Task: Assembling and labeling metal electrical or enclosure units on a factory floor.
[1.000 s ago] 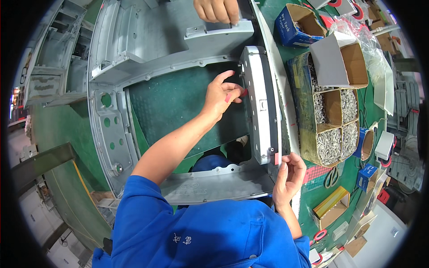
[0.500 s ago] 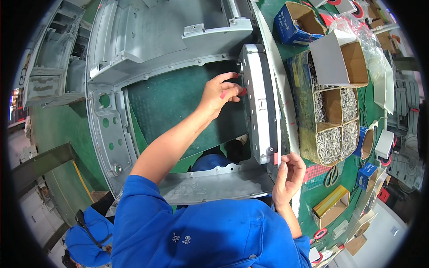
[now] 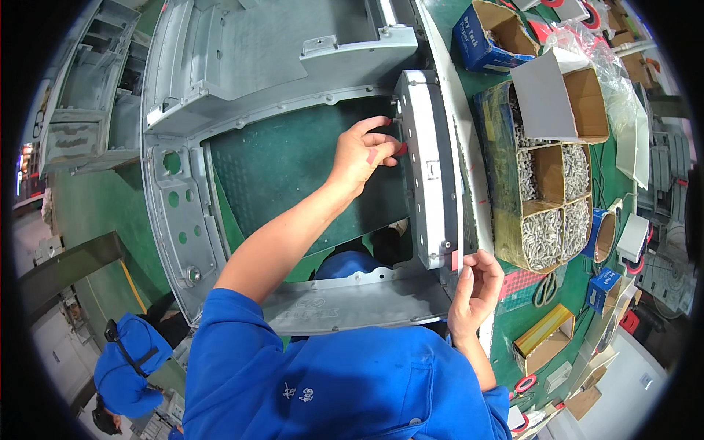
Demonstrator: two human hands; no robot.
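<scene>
A long silver metal bar (image 3: 423,169) with holes lies along the right side of a large grey metal frame (image 3: 337,308). My left hand (image 3: 363,152) reaches over the frame's opening to the bar's left side, fingers bent and closed. A small red piece (image 3: 402,149) shows at its fingertips, and a pink patch (image 3: 372,156) lies against the hand. My right hand (image 3: 475,293) is curled by the bar's near end. Its fingertips pinch the lower end of a thin white strip (image 3: 460,220), beside a pink tab (image 3: 455,260).
To the right, a divided cardboard box (image 3: 506,220) holds many small metal fasteners. A blue carton (image 3: 484,48), scissors (image 3: 545,290) and a yellow box (image 3: 543,331) are on the green bench. Another person in blue (image 3: 132,359) is at the lower left.
Both my hands stay almost in place. The view has shifted slightly. At the lower left, the other person has moved down and left.
</scene>
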